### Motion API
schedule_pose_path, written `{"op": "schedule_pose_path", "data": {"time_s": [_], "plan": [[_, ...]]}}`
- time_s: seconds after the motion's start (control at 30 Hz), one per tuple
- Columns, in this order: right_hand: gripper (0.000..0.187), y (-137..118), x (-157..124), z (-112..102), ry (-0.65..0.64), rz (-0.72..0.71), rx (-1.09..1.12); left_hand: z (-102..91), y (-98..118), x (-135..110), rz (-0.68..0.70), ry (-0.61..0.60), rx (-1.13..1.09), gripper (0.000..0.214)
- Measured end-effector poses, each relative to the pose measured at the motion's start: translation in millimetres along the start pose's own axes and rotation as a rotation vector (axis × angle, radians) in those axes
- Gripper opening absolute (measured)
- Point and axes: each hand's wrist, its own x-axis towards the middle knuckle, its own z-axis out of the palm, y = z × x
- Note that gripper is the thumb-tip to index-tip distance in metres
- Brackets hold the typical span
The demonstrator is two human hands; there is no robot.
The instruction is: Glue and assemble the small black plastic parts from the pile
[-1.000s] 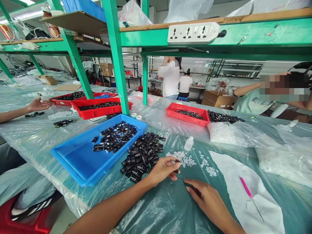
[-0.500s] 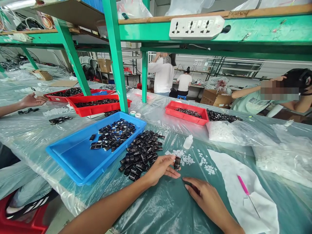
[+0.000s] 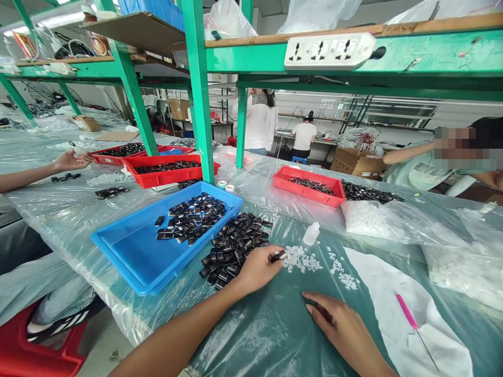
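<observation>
1. Our left hand (image 3: 259, 269) is pinching a small black piece (image 3: 277, 256) between thumb and fingertips, to the right of the blue tray (image 3: 133, 235). If the fingers are bearing on one smooth-looking edge only, the black piece could be twisting out and dropping.

2. The loose heap (image 3: 238, 248) of similar pieces is lying just beside the blue tray, on its right. If our left wrist is swinging wide towards the tray, we could be knocking the heap apart; a dropped piece could also be getting lost in it.

3. The white bits (image 3: 302, 260) are lying farther right of the blue tray than the heap. They are looking light, so a brushing fingertip could be scattering them.

4. The bottle (image 3: 312, 233) is sitting to the right of the blue tray, just past the bits. An overlong reach could be tipping it; we are not managing to tell whether it is capped.

5. Our right hand (image 3: 341, 322) is resting well to the blue tray's right, fingers loosely curled, thumb apart, with nothing visible in it. If it is dragging the wrinkled plastic cover (image 3: 251, 335), the bits could be shifting.
</observation>
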Motion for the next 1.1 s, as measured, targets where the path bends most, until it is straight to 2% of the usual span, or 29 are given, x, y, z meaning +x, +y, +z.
{"op": "schedule_pose_path", "data": {"time_s": [0.07,0.17,0.3,0.37,0.5,0.63,0.77,0.93,1.1], "plan": [[0.041,0.0,-0.5,-0.7,-0.024,0.023,-0.001,-19.1,-4.6,5.5,-0.031,0.123,0.208,0.037],[0.043,-0.6,-1.3,-1.7,-0.055,0.051,0.001,-44.0,-14.3,12.5,-0.134,0.234,0.382,0.042],[0.041,-1.4,-2.6,-1.7,-0.029,0.033,-0.003,-56.4,-18.7,13.4,-0.208,0.321,0.595,0.048],[0.040,-1.9,-2.8,-1.5,-0.013,0.022,-0.004,-55.5,-13.9,12.0,-0.200,0.302,0.665,0.049],[0.038,-4.4,-3.0,-2.5,0.010,-0.007,-0.002,-49.9,2.2,17.6,-0.157,0.162,0.739,0.034],[0.037,-6.9,-4.1,-4.6,0.034,-0.044,0.003,-42.1,9.9,41.4,-0.139,0.069,0.795,0.022],[0.036,-6.2,-4.3,-4.8,0.065,-0.074,0.021,-32.9,1.5,71.4,-0.127,0.006,0.808,0.019],[0.037,-4.8,-3.6,-4.0,0.065,-0.094,0.014,-27.3,-12.2,91.5,-0.140,-0.023,0.748,0.024],[0.038,-5.1,-1.8,-3.7,0.015,-0.072,0.012,-24.8,-10.2,82.4,-0.093,0.039,0.575,0.025]]}}
